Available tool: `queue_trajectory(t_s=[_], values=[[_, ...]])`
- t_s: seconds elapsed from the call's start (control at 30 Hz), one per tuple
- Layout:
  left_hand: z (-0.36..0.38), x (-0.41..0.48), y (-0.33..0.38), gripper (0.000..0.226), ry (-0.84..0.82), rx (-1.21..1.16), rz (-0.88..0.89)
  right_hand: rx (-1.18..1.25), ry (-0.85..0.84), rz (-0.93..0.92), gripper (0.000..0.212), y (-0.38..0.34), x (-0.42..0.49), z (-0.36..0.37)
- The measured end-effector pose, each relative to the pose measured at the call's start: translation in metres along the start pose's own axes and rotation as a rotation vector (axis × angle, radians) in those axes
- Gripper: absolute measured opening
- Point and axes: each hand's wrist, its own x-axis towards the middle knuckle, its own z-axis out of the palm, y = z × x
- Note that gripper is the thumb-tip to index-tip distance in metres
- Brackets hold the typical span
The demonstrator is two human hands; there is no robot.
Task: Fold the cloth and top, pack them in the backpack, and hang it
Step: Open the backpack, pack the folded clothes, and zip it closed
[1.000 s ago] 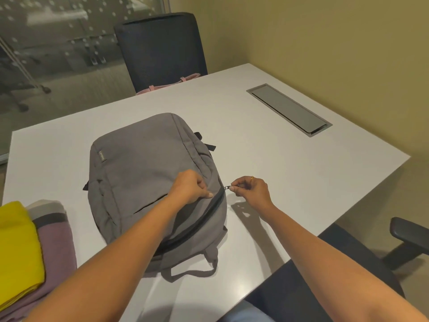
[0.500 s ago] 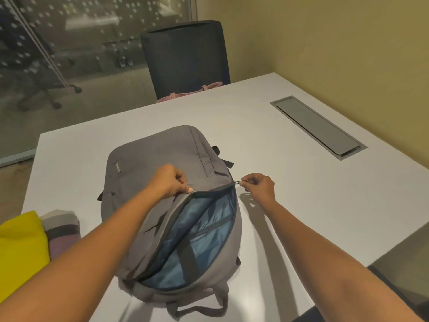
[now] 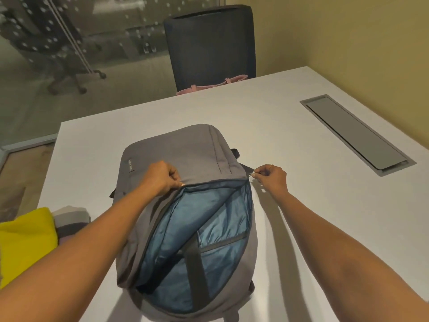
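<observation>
Grey fabric backpack (image 3: pixel 176 149) shows glossy blue lining (image 3: pixel 222 219); left hand (image 3: pixel 160 177) grips flap (image 3: pixel 209 169), right hand (image 3: pixel 272 178) pinches zipper (image 3: pixel 250 174).

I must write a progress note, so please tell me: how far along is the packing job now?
Done: the yellow cloth and the top lie folded on the table. In hand: the backpack is unzipped, its blue inside showing; the left hand holds the flap, the right hand pinches the zipper pull. Left: packing both, zipping up, hanging.

We see the left hand (image 3: pixel 162 177) gripping the open grey backpack's (image 3: pixel 176 152) flap, the right hand (image 3: pixel 271 177) pinching its zipper pull (image 3: pixel 250 174), folded clothes (image 3: pixel 27 238) at the table's (image 3: pixel 267 126) left edge.
</observation>
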Motion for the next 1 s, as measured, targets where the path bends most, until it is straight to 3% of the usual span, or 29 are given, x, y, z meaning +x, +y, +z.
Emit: queue_trajectory(t_s=[0.6, 0.77, 0.87, 1.0], values=[[0.004, 0.015, -0.021, 0.012, 0.05, -0.005, -0.103, -0.067, 0.056, -0.004, 0.013, -0.015, 0.028, 0.028], [0.005, 0.014, -0.02, 0.012, 0.055, -0.032, -0.091, -0.041, 0.102, -0.264, 0.015, -0.032, -0.005, 0.03], [0.005, 0.01, -0.019, 0.013, 0.066, -0.042, -0.076, -0.112, -0.06, -0.449, 0.019, -0.052, -0.028, 0.033], [0.004, 0.003, -0.017, 0.012, 0.09, -0.061, -0.047, -0.333, -0.493, -0.567, 0.045, -0.084, -0.06, 0.048]])
